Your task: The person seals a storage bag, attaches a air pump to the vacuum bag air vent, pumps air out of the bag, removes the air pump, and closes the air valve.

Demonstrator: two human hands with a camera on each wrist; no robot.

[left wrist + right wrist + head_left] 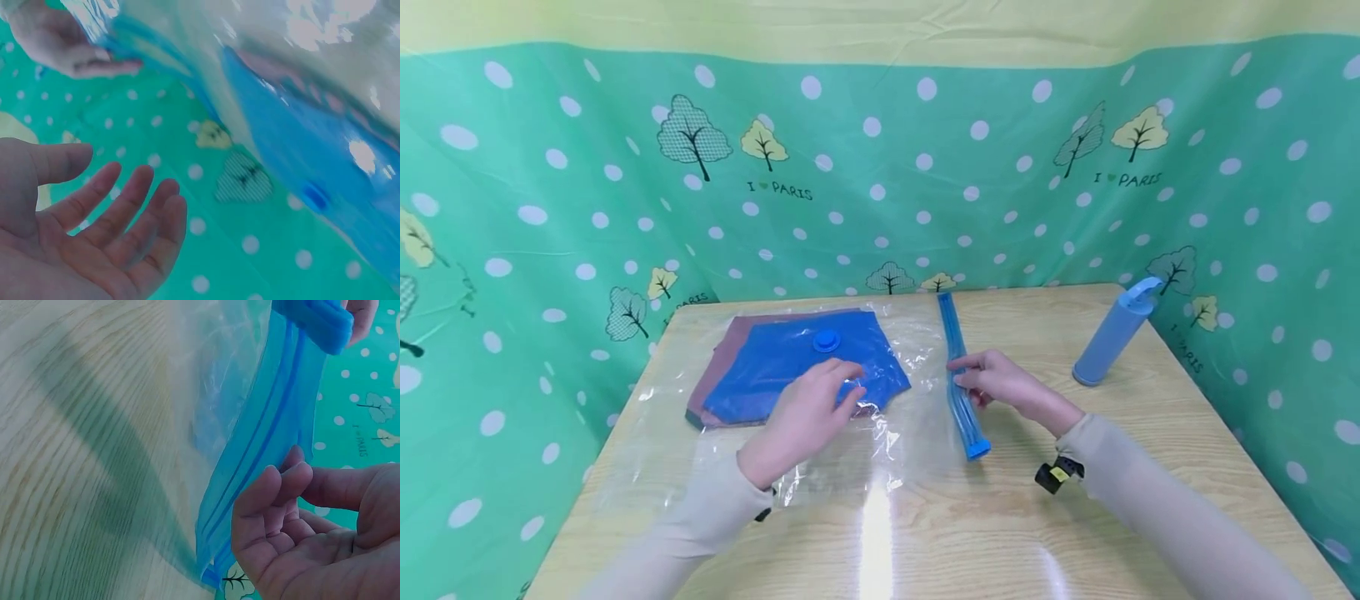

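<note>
A clear vacuum storage bag [917,425] lies flat on the table with folded blue cloth [775,367] and mauve cloth [722,367] inside. Its round blue valve [827,340] sits over the blue cloth. Along the bag's right side runs a blue zip strip [952,329], raised off the table in the right wrist view, with a blue slider [978,449] at the near end. My right hand [1000,383] pinches the strip's edge around its middle between thumb and fingers. Above the bag hovers my left hand [808,412], fingers relaxed and holding nothing; the left wrist view shows its bare palm [94,250].
A blue hand pump [1108,337] stands on the right of the wooden table [1030,533], beyond my right hand. Green dotted cloth [880,192] hangs behind the table and along both sides.
</note>
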